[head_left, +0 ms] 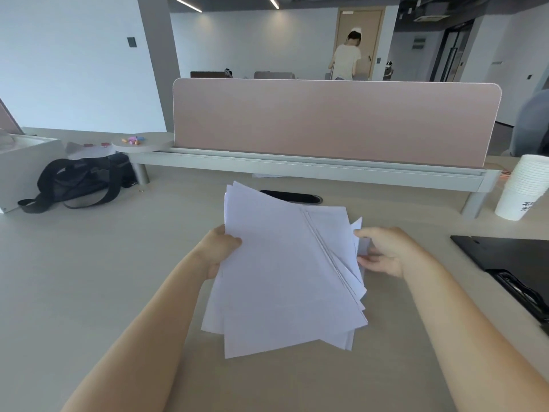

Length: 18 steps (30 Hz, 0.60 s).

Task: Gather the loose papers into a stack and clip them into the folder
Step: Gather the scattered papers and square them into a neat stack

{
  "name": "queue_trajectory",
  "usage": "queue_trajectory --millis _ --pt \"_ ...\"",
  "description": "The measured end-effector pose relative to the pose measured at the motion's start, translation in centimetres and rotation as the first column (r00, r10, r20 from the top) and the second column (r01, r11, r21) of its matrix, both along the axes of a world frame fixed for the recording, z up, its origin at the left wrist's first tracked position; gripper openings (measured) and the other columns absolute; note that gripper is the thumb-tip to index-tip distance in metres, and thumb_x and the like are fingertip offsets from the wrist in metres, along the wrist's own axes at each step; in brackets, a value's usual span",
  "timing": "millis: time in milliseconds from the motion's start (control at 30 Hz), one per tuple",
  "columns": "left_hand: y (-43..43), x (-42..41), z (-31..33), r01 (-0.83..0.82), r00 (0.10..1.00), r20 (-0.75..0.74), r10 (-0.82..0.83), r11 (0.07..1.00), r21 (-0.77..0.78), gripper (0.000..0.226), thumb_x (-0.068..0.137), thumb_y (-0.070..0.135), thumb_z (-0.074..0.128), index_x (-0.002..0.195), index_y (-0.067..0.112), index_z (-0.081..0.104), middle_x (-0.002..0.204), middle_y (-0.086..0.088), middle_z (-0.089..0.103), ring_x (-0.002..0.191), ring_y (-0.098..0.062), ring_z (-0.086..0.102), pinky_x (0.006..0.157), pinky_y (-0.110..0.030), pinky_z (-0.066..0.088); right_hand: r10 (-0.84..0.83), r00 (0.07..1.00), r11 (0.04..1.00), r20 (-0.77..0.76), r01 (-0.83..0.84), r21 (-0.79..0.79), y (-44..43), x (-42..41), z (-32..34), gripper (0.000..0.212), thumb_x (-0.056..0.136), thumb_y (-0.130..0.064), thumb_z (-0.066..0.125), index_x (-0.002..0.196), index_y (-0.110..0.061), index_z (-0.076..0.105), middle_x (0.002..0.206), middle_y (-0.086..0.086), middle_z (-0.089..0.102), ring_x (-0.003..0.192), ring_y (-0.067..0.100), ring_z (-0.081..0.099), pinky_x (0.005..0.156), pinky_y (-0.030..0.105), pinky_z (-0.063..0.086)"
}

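1. Beige desk surface [89, 278] fills the lower view, backed by a dusty-pink fabric divider panel [335, 120] on a grey metal rail at 12 o'clock.
2. An uneven, fanned sheaf of white loose papers [282, 278] sits at the centre of the desk, its corners splayed at different angles; whether its lower edge rests on the desk cannot be told.
3. At 9 o'clock of the sheaf, the left hand [217, 251] grips its left edge, thumb on top and the other fingers hidden beneath the sheets.
4. At 3 o'clock of the sheaf, the right hand [383, 251] touches the splayed right edges, its fingers loosely curled and slightly apart, the tips partly hidden behind the paper.
5. A black folder with a metal clip [511, 266] lies open at 3 o'clock on the desk, well apart from the sheaf.
6. White stacked paper cups [523, 185] stand at 2 o'clock.
7. A black strap bag [80, 179] lies at 10 o'clock.
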<state>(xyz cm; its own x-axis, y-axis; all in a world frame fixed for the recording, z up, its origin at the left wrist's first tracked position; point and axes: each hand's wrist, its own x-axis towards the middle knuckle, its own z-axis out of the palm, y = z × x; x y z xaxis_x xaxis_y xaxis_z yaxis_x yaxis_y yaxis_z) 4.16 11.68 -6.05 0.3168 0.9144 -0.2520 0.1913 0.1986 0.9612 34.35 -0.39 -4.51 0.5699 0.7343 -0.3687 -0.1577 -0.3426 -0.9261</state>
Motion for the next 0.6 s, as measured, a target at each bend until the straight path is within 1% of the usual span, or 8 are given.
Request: queue_trajectory --millis 67,167,233,300,367,467,533,600 --pt "0.0 -0.4 -0.3 0.031 0.999 0.023 -0.03 0.999 -0.033 0.038 0.096 -0.006 0.042 0.127 0.006 0.061 0.116 -0.016 0.072 0.102 -0.036 0.071 0.084 -0.046 0.058 0.005 0.998 0.999 -0.058 -0.003 0.038 0.0 -0.3 -0.3 0.013 0.086 -0.008 0.068 0.098 -0.006 0.063 0.096 0.013 0.063 0.079 0.028 0.062 0.067 0.036 0.054" --pt "-0.1 -0.7 -0.4 0.08 0.995 0.064 -0.077 0.996 -0.043 0.038 0.097 -0.007 0.041 0.126 0.007 0.061 0.119 -0.016 0.071 0.103 -0.035 0.07 0.085 -0.045 0.058 0.024 0.999 0.996 -0.046 -0.02 0.085 0.0 -0.9 -1.1 0.016 0.088 -0.003 0.064 0.104 -0.002 0.067 0.095 0.012 0.072 0.079 0.028 0.067 0.074 0.038 0.055" --pt "-0.2 -0.7 -0.4 0.103 0.992 0.071 -0.1 0.994 -0.044 0.038 0.097 -0.008 0.041 0.125 0.007 0.061 0.12 -0.016 0.071 0.103 -0.035 0.07 0.086 -0.046 0.057 0.062 0.997 0.995 0.039 -0.064 0.074 0.3 -1.3 -1.8 0.023 0.088 -0.003 0.064 0.111 -0.003 0.067 0.103 0.011 0.072 0.092 0.029 0.069 0.088 0.042 0.054" --pt "-0.2 -0.7 -0.6 0.112 0.991 0.08 -0.108 0.993 -0.049 0.038 0.096 -0.008 0.042 0.126 0.006 0.061 0.12 -0.017 0.071 0.106 -0.037 0.07 0.086 -0.047 0.058 0.096 0.979 0.994 0.177 -0.103 0.032 0.5 -1.7 -2.4 0.028 0.087 -0.005 0.065 0.115 -0.008 0.065 0.108 0.008 0.071 0.1 0.029 0.067 0.095 0.045 0.052" --pt "0.0 -1.0 -0.7 0.105 0.991 0.092 -0.099 0.993 -0.059 0.036 0.097 -0.007 0.044 0.126 0.005 0.062 0.121 -0.018 0.071 0.108 -0.038 0.069 0.084 -0.047 0.059 0.11 0.948 0.993 0.298 -0.114 -0.003 0.6 -2.0 -2.8 0.026 0.086 -0.005 0.062 0.111 -0.011 0.063 0.104 0.006 0.069 0.095 0.026 0.065 0.088 0.037 0.053" --pt "0.5 -1.6 -0.5 0.068 0.995 0.079 -0.065 0.997 -0.037 0.034 0.096 -0.007 0.045 0.12 0.006 0.066 0.114 -0.016 0.074 0.101 -0.036 0.072 0.085 -0.047 0.058 0.075 0.906 0.997 0.416 -0.078 -0.01 0.3 -1.6 -2.6 0.028 0.085 0.003 0.049 0.103 -0.013 0.063 0.09 0.005 0.066 0.081 0.027 0.062 0.065 0.028 0.046" --pt "0.7 -1.9 -0.4 0.046 0.998 0.047 -0.046 0.999 -0.008 0.036 0.095 -0.007 0.043 0.118 0.008 0.067 0.11 -0.014 0.075 0.096 -0.034 0.073 0.086 -0.049 0.057 0.046 0.897 0.999 0.439 -0.044 -0.014 -0.2 -0.6 -2.2 0.036 0.083 0.005 0.042 0.103 -0.016 0.063 0.089 0.003 0.066 0.084 0.029 0.064 0.066 0.03 0.049" --pt "0.7 -2.1 -0.5 0.054 0.999 -0.005 -0.054 0.999 0.009 0.039 0.094 -0.007 0.043 0.12 0.009 0.066 0.113 -0.015 0.074 0.1 -0.036 0.072 0.089 -0.053 0.056 0.011 0.902 1.0 0.431 -0.012 -0.002 -0.9 0.9 -1.7 0.038 0.083 0.007 0.037 0.102 -0.016 0.062 0.089 0.004 0.066 0.085 0.03 0.063 0.071 0.032 0.05"
